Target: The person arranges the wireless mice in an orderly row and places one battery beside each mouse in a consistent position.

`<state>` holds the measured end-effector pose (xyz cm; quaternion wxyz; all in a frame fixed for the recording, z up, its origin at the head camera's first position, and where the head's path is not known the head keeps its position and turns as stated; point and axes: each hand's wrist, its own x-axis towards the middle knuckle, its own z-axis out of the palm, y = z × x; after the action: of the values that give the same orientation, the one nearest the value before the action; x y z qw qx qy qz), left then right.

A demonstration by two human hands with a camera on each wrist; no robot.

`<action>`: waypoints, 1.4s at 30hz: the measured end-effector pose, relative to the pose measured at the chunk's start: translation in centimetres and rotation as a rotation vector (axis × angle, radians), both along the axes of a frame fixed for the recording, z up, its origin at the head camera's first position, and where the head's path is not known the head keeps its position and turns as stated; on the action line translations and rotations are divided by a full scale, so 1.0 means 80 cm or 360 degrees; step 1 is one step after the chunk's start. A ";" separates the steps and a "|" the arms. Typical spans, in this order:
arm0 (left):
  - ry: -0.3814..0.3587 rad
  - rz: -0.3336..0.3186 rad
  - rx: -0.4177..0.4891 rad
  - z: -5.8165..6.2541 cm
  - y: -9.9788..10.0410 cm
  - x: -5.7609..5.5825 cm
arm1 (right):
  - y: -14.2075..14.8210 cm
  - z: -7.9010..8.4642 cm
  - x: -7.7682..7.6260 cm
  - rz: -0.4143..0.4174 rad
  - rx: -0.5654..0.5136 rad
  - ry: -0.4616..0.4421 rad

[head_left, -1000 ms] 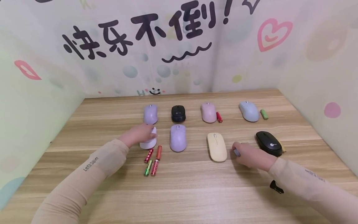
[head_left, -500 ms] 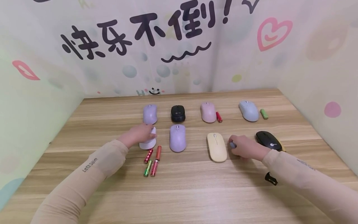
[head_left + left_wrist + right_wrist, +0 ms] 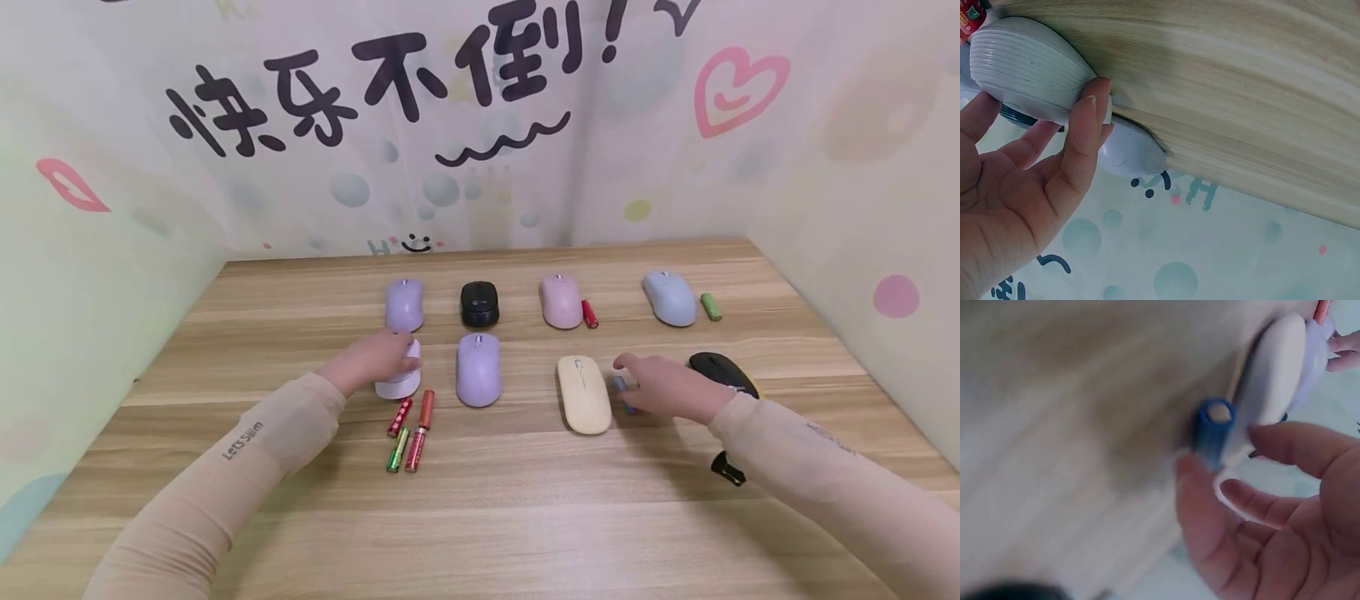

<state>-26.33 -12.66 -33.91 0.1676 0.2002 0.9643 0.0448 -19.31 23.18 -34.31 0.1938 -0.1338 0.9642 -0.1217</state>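
My left hand grips a white computer mouse on the table. In the left wrist view, the fingers and thumb hold that mouse by its ribbed sides. On the right, a blue battery lies beside the cream mouse, close along its right side. My right hand is just to the right of the battery. In the right wrist view, the thumb is apart from the battery, while a fingertip lies at or very near its lower end.
Near the left hand lie several red, orange and green batteries. Purple, black, pink and blue mice stand around, with a red battery and a green one. Another black mouse is partly behind the right wrist.
My right hand has moved slightly left with the blue battery to the cream mouse, and its thumb and fingers have spread off the battery. The left hand stays on the white mouse.
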 end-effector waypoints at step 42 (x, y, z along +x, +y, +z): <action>0.0012 -0.0010 0.0006 -0.001 0.000 0.000 | 0.017 -0.010 -0.003 0.0466 0.0187 0.0454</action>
<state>-26.31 -12.68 -33.97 0.1638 0.2037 0.9642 0.0453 -19.54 24.51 -35.09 0.0784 -0.2769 0.9576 -0.0155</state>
